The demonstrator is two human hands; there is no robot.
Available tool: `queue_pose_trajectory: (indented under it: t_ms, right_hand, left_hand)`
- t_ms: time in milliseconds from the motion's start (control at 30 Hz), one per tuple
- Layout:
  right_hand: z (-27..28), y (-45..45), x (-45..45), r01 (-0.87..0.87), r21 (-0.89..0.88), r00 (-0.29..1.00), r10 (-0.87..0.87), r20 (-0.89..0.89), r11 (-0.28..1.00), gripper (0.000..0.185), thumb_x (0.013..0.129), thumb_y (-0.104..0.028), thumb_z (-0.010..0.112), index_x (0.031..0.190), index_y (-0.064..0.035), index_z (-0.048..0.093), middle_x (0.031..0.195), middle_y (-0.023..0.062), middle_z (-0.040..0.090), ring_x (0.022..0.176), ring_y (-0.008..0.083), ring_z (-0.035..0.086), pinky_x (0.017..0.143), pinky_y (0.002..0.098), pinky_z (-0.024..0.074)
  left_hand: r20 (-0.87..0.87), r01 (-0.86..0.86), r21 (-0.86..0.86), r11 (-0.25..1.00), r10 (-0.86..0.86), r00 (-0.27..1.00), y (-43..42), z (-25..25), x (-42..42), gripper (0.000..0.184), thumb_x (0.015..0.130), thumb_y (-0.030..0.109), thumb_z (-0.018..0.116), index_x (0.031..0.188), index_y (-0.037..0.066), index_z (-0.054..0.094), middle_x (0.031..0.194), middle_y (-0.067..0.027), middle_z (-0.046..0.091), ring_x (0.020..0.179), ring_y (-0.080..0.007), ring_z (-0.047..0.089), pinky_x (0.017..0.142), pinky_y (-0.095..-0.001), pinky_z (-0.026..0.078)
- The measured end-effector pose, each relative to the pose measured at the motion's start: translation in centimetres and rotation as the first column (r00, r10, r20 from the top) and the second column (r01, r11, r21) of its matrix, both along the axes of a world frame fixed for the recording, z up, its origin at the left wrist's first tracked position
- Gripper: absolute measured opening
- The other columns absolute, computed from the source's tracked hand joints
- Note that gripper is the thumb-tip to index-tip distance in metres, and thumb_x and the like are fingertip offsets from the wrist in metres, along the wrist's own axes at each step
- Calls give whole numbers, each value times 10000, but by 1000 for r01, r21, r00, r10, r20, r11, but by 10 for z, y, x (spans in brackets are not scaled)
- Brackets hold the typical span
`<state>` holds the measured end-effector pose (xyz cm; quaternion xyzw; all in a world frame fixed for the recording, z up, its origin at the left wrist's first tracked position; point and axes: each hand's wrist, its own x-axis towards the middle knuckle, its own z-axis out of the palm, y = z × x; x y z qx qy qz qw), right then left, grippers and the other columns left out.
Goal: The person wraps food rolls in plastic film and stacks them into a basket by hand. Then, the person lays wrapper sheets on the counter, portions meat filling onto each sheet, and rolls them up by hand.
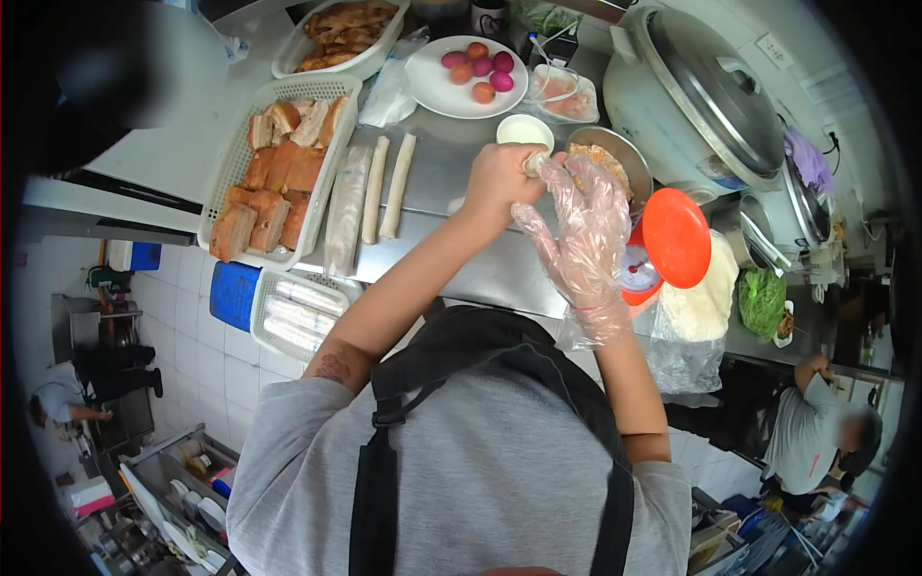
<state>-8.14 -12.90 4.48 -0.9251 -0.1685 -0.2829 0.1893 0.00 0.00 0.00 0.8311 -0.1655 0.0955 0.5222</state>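
My bare left hand [504,182] is closed in a fist round a piece of pale dough [536,163], whose end pokes out at the top. Over my right hand [588,230] is a clear plastic glove; its fingers are stretched and apart, the fingertips close to the dough. Just beyond that hand stands a metal bowl [642,165] of orange-flecked filling [605,161], partly hidden by the glove. A small white bowl [525,131] sits behind my left hand. Two dough ropes [396,187] lie to the left, beside a plastic-wrapped roll [347,206].
A red-orange scale [677,238] and a large dough slab [699,288] are right of my glove. A white basket [216,197] holds meat slabs. Behind are a plate [423,82] of pink and red eggs and a big lidded pot [643,101]. Another person [812,432] stands at right.
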Motion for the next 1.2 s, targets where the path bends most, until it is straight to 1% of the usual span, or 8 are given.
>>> queue_pose_trajectory:
  t_ms: [167, 267, 367, 467, 567, 667, 967, 1200]
  right_hand:
    - [2, 1, 11, -60, -13, 998, 60, 31, 998, 424, 801, -365, 778, 1135, -124, 678, 1150, 130, 585, 1150, 347, 551, 998, 492, 415]
    - [7, 2, 11, -85, -32, 996, 86, 25, 996, 411, 806, -330, 785, 1128, -97, 679, 1155, 136, 591, 1130, 352, 564, 978, 489, 433]
    - [11, -1, 8, -126, 199, 991, 131, -15, 972, 361, 829, -295, 782, 1103, -81, 683, 1168, 141, 600, 1116, 351, 577, 966, 481, 447]
    - [2, 4, 8, -51, 620, 992, 110, -57, 783, 317, 849, -272, 777, 1101, -94, 703, 1184, 139, 614, 1096, 342, 597, 954, 466, 458]
    - [-5, -3, 8, -121, 411, 992, 127, 12, 903, 318, 858, -263, 774, 1132, -112, 717, 1191, 128, 625, 1094, 331, 604, 958, 455, 456]
    - [4, -3, 0, -86, 245, 996, 82, 28, 966, 326, 856, -239, 769, 1160, -128, 724, 1194, 128, 625, 1100, 334, 601, 960, 455, 455]
    - [20, -2, 2, -185, 17, 982, 184, 37, 983, 225, 839, -226, 757, 1039, -123, 756, 1129, 124, 606, 1124, 363, 586, 973, 489, 455]
    - [31, -1, 6, -160, -118, 987, 156, -43, 980, 186, 815, -204, 755, 979, -118, 745, 1138, 108, 588, 1240, 387, 532, 1045, 510, 421]
  left_hand:
    - [15, 108, -126, 986, -107, 994, 7, -2, 2, 188, 760, 219, 708, 754, 37, 659, 638, -176, 586, 537, -344, 519, 570, -373, 476]
    - [-16, 124, -138, 983, -127, 992, 7, -1, -1, 158, 721, 178, 703, 768, 30, 672, 627, -146, 605, 523, -255, 533, 575, -347, 479]
    - [-12, 185, -299, 936, -197, 980, 8, 10, -8, 131, 738, 138, 719, 766, 17, 677, 620, -98, 613, 550, -147, 537, 576, -317, 473]
    - [-32, 146, -431, 890, -177, 984, -2, 8, -9, 205, 773, 78, 714, 657, 23, 555, 596, 6, 519, 622, -43, 443, 547, -276, 393]
    - [-7, 205, -509, 836, -242, 970, -2, 11, -15, 238, 804, 64, 723, 663, 30, 535, 639, 50, 544, 632, -43, 448, 555, -262, 392]
    - [-20, 230, -448, 864, -267, 964, 2, 9, -16, 233, 806, 68, 730, 676, 28, 540, 663, 50, 570, 648, -37, 465, 572, -254, 402]
    - [39, 303, -442, 844, -320, 947, 3, -8, -14, 183, 786, 60, 728, 687, 25, 578, 673, 27, 599, 666, -37, 496, 607, -256, 433]
    - [75, 260, -361, 896, -250, 965, 6, -8, -16, 160, 786, 49, 717, 693, 14, 592, 658, 16, 598, 661, -43, 495, 601, -263, 436]
